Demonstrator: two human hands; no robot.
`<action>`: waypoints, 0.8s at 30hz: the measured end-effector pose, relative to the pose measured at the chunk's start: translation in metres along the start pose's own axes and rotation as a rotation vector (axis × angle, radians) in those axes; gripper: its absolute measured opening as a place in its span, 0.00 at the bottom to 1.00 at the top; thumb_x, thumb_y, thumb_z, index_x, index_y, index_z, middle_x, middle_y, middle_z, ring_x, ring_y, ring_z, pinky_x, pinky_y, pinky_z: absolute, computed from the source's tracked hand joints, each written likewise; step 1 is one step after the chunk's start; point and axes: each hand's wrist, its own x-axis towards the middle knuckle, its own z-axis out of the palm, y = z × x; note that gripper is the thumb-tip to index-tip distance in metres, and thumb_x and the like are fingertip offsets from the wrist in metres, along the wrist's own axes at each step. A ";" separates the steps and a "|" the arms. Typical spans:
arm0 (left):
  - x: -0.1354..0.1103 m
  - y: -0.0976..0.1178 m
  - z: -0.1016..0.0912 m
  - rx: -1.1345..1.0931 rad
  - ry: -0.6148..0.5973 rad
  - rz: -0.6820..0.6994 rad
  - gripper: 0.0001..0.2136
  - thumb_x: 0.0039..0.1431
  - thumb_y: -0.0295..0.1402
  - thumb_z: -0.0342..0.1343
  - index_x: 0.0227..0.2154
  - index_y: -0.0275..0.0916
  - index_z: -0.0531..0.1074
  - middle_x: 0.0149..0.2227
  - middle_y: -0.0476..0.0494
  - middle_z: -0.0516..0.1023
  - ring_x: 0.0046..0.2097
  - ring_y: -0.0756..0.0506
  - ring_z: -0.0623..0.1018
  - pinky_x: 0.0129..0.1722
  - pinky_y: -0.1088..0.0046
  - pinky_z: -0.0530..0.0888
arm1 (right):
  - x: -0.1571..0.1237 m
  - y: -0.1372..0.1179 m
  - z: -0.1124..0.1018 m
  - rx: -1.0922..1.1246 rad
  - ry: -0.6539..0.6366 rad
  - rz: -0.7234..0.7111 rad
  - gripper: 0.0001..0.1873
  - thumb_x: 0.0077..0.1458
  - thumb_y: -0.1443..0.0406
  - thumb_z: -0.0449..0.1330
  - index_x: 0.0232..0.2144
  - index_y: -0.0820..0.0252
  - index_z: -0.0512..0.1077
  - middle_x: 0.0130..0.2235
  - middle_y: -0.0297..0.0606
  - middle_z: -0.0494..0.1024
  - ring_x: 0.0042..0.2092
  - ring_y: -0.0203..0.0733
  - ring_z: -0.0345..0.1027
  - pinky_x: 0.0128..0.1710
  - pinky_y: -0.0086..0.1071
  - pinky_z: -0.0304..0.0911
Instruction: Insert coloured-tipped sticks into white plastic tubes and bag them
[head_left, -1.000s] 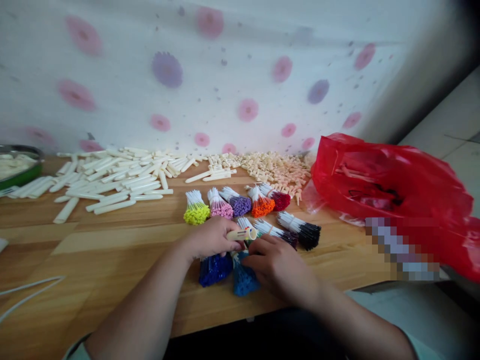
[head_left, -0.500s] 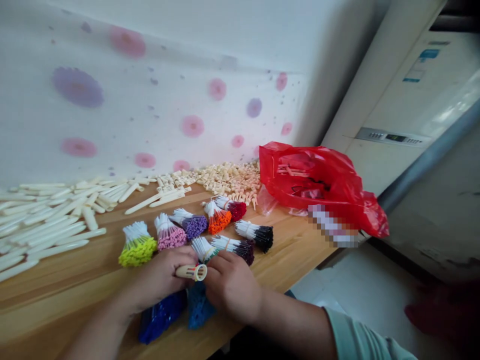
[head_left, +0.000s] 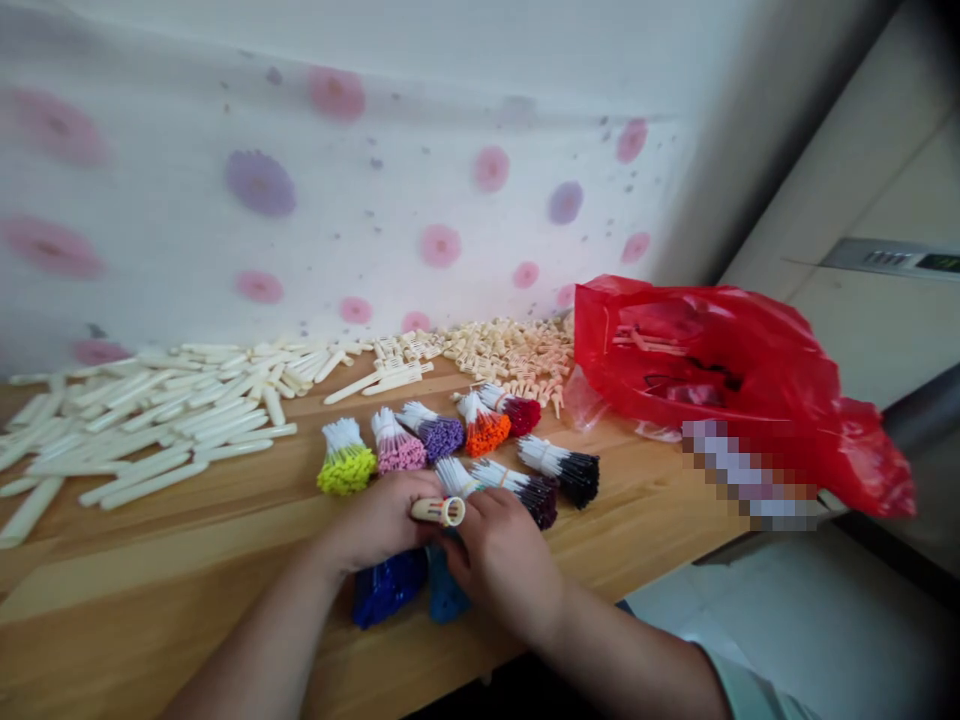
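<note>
Currently, the left hand (head_left: 379,520) grips the cream barrel (head_left: 433,511), open end just beside the right hand (head_left: 510,560), whose hold is hidden; a careless right-hand sweep could scatter the adjacent light-blue bundle (head_left: 446,592).

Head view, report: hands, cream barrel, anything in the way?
Left hand holds cream barrel, open end toward right hand. Right hand partly covers light-blue bundle; its grip can't be made out. Red bag clear of both hands.

right sleeve (head_left: 752,688): pale mint green | forearms (head_left: 626,640): bare | hands (head_left: 514,560): bare
</note>
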 end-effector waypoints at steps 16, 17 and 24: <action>-0.002 -0.009 0.002 -0.065 0.033 -0.080 0.05 0.42 0.28 0.63 0.25 0.37 0.73 0.30 0.51 0.73 0.34 0.48 0.71 0.34 0.75 0.65 | -0.028 0.032 -0.051 0.427 0.285 0.051 0.05 0.51 0.69 0.58 0.24 0.59 0.69 0.24 0.33 0.72 0.27 0.35 0.66 0.26 0.27 0.60; -0.003 -0.009 0.001 -0.079 0.032 -0.083 0.06 0.42 0.29 0.64 0.25 0.36 0.74 0.30 0.51 0.73 0.34 0.48 0.71 0.34 0.75 0.65 | -0.028 0.035 -0.059 0.439 0.270 0.074 0.05 0.51 0.69 0.58 0.24 0.59 0.69 0.23 0.33 0.72 0.26 0.35 0.66 0.25 0.27 0.60; -0.010 0.008 -0.001 -0.314 0.197 -0.086 0.12 0.54 0.40 0.56 0.31 0.34 0.76 0.29 0.45 0.77 0.31 0.47 0.73 0.30 0.74 0.67 | 0.004 0.046 -0.078 0.750 -0.089 0.205 0.06 0.49 0.67 0.59 0.22 0.62 0.70 0.20 0.30 0.69 0.22 0.31 0.60 0.20 0.24 0.54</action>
